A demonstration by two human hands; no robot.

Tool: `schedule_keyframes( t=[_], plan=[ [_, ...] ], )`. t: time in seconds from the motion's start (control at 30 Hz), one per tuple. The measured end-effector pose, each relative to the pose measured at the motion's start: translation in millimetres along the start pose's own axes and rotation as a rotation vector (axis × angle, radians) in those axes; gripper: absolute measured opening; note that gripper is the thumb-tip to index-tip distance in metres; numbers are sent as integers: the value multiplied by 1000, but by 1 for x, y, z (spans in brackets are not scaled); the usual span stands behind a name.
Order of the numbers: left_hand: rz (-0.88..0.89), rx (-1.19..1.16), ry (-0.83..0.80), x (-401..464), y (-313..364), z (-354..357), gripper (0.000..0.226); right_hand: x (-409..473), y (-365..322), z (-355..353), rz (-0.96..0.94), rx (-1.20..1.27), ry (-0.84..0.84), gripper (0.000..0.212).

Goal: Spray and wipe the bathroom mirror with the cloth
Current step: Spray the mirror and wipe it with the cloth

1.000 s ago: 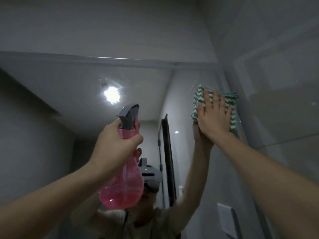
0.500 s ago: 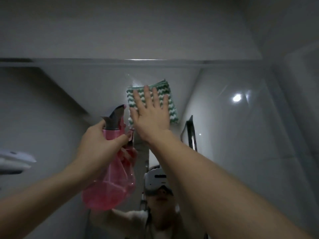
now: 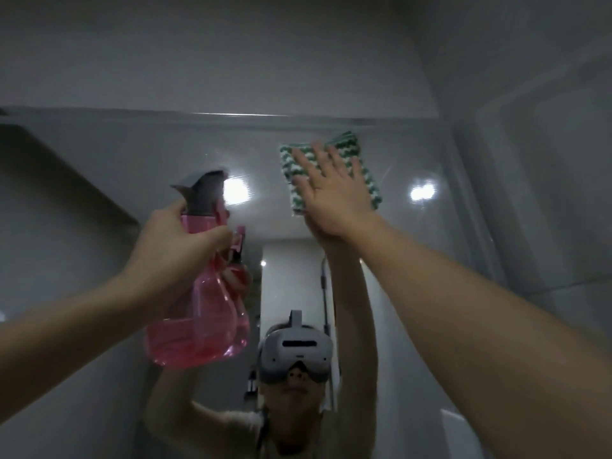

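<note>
The bathroom mirror (image 3: 132, 167) fills the wall in front of me, its top edge running across the upper part of the head view. My right hand (image 3: 334, 193) presses a folded green-and-white striped cloth (image 3: 288, 164) flat against the glass near that top edge, fingers straight and spread. My left hand (image 3: 172, 246) grips the neck of a pink spray bottle (image 3: 195, 326) with a grey nozzle, held upright to the left of the cloth, a little away from the glass.
A tiled wall (image 3: 546, 193) closes the space on the right, close to the mirror's edge. The mirror reflects a person with a white headset (image 3: 296, 351), raised arms and two ceiling lights. The white ceiling (image 3: 231, 44) lies above the mirror.
My right hand slid the cloth left along the top of the mirror, then back to the right. The bottle stayed gripped in my left hand at about the same height.
</note>
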State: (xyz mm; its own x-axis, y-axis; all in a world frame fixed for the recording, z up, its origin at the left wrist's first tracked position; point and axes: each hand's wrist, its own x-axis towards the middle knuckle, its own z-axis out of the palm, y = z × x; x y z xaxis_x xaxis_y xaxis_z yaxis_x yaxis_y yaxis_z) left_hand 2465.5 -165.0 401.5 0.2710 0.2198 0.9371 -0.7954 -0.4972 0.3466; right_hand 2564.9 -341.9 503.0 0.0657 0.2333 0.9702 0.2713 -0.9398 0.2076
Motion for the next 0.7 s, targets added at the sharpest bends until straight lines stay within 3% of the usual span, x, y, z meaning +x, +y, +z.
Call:
schedule_keyframes(
  t=[0.17,0.4,0.7],
  plan=[
    [26,-97,-90,-3,25,42,21,-28,78,-12,198,-5,35,51],
    [-65,-160,-219,-13,31,63,7,-51,138,-20,366,5,40,52],
    [-72,-160,-226,10,31,54,9,-31,113,-20,528,16,27,54]
  ],
)
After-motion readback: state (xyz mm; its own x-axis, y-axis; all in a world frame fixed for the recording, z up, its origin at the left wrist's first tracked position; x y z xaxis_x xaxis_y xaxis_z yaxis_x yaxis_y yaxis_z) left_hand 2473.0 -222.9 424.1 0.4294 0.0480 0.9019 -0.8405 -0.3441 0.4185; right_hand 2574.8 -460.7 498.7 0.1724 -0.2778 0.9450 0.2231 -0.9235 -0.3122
